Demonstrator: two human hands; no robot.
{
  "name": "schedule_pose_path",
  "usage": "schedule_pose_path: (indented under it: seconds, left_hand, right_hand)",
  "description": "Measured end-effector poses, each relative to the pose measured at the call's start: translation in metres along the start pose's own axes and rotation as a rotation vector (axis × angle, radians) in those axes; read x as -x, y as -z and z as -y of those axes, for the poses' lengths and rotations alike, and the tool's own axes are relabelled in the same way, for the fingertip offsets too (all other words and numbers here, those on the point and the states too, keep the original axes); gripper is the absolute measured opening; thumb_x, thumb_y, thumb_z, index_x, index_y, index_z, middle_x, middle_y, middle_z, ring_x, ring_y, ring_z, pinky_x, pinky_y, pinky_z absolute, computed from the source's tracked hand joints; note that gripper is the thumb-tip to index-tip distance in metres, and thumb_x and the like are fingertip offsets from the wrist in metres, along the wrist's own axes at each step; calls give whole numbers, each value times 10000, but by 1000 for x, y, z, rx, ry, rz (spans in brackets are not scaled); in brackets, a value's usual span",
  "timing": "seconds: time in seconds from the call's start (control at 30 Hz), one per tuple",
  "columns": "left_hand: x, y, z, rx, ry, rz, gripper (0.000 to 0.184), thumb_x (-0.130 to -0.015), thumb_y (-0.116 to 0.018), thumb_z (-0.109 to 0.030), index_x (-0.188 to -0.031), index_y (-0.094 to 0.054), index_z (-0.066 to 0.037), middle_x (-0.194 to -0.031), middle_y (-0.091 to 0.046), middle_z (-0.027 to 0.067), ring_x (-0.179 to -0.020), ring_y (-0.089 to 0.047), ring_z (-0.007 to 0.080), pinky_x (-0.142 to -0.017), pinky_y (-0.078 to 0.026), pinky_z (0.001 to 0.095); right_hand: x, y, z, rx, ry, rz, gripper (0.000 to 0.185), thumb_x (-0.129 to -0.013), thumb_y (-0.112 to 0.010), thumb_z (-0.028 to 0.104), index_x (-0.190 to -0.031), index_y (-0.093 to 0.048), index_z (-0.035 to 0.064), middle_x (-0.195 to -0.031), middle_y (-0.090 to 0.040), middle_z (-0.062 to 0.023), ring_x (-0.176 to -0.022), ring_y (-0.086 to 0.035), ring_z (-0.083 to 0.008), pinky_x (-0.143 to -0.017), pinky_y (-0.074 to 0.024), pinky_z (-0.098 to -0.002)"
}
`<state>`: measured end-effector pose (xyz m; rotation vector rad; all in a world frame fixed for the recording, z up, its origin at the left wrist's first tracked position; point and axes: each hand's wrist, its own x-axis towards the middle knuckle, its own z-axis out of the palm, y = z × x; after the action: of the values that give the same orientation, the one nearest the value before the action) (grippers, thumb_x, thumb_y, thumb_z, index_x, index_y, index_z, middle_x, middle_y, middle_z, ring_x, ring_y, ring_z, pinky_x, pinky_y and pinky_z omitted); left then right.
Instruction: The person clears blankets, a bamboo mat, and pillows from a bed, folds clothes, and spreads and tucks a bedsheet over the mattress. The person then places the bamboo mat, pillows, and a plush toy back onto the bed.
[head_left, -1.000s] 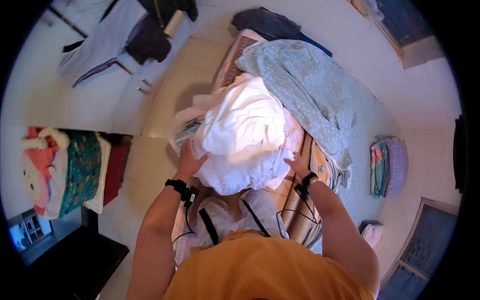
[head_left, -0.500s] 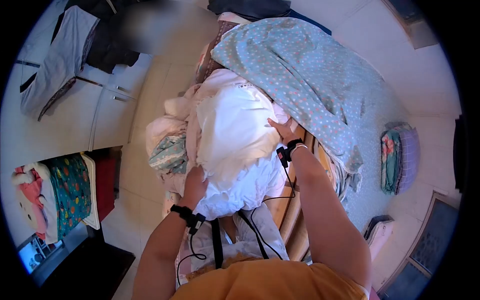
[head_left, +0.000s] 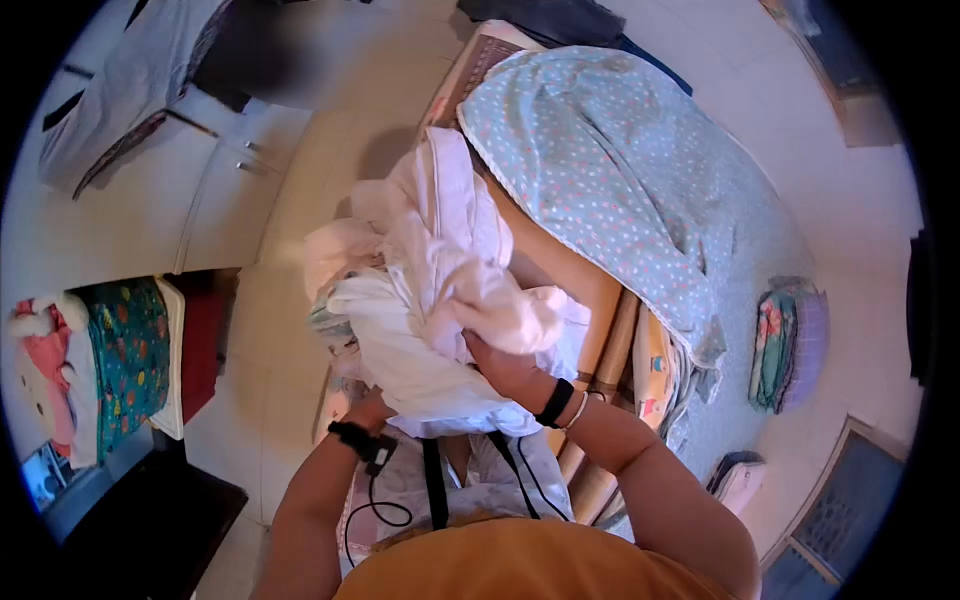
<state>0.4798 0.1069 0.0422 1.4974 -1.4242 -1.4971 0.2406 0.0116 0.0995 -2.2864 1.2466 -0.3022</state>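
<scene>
Hands (head_left: 498, 362) in bunched pale bedding (head_left: 455, 265), dotted blue cover (head_left: 620, 170) just beside.

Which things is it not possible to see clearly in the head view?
All in the head view:
- Left hand: fingers hidden by white cloth.
- Right hand: fingers mostly hidden by pink cloth.
- Dark cloth: blurred.
- Grey garment: cut off by top edge.

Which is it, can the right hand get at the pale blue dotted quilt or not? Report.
Probably yes: the right hand is partly sunk in the crumpled pink and white cloth, but nothing seems to block its way to the quilt.
</scene>
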Motion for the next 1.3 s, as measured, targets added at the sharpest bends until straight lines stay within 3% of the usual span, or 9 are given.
schedule_pose_path:
  seconds: [0.13, 0.23, 0.33, 0.47, 0.7, 0.97, 1.1, 1.27, 1.3]
  left_hand:
    - [23, 66, 152, 402, 352, -505, 524, -819, -590, -119, -1290, -386, -16, -1239, -474, 160, -1082, -500, 232, -918, -386, 296]
    - [-10, 75, 102, 614, 1136, -794, 536, -834, -567, -99, -1307, -332, -7, -1187, -507, 150, -1039, -524, 220, -892, -412, 314]
    - [-29, 34, 200, 330, -87, -412, 483, -871, -520, -141, -1298, -344, -2, -1124, -547, 132, -993, -551, 212, -838, -451, 328]
    - [-54, 17, 219, 1152, 391, -556, 376, -904, -453, -168, -1244, -401, -17, -1091, -553, 104, -946, -568, 194, -816, -474, 323]
    - [-30, 2, 0, 1027, 364, -295, 432, -815, -539, -69, -1231, -426, -45, -1090, -544, 60, -953, -548, 175, -828, -468, 312]
    - [81, 50, -74, 1072, 460, -188, 354, -824, -565, -92, -1168, -489, -54, -1067, -578, 62, -928, -579, 189, -785, -495, 329]
    - [167, 78, -88, 1030, 433, -436, 356, -846, -541, -119, -1191, -479, -56, -1013, -573, 15, -863, -562, 121, -749, -469, 260]
    - [287, 84, -60, 1249, 273, -695, 390, -830, -485, -26, -1218, -447, -12, -1122, -539, 58, -837, -551, 171, -796, -452, 292]
    - [300, 88, -99, 1341, 174, -721, 427, -796, -546, -49, -1209, -457, 9, -1165, -535, 104, -1051, -527, 228, -924, -397, 348]
  right_hand:
    - [21, -42, -50, -169, -8, 101, 384, -868, -504, 161, -1242, -455, 94, -1185, -502, -148, -1128, -451, -307, -973, -338, -378]
    - [18, -39, -61, -341, -154, 144, 378, -888, -499, 181, -1251, -452, 90, -1253, -466, -148, -1169, -424, -299, -992, -321, -374]
    - [1, -9, -35, -609, -416, 96, 331, -876, -541, 215, -1173, -525, 70, -1184, -527, -117, -1121, -463, -240, -970, -342, -336]
    - [10, -24, -58, -525, -470, 33, 392, -898, -502, 284, -1217, -484, 57, -1203, -502, -110, -1124, -441, -230, -977, -323, -316]
    - [6, -54, -95, -1363, -1200, 62, 510, -890, -483, 304, -1318, -378, 48, -1242, -473, -124, -1139, -443, -223, -971, -322, -294]
    - [0, 56, 102, -394, 43, 139, 424, -877, -528, 335, -1190, -507, 51, -1183, -525, -125, -1116, -467, -254, -962, -344, -323]
    - [-31, 69, 189, -776, 115, 364, 435, -858, -551, 354, -1200, -511, 88, -1196, -513, -126, -1128, -453, -260, -964, -339, -322]
    - [-63, 54, 300, -422, 852, 319, 346, -831, -565, 277, -1144, -540, 132, -1131, -529, -116, -1047, -492, -273, -886, -394, -364]
    - [-64, 58, 340, -447, 940, 323, 333, -831, -557, 275, -1139, -541, 150, -1135, -522, -118, -1054, -484, -278, -887, -389, -380]
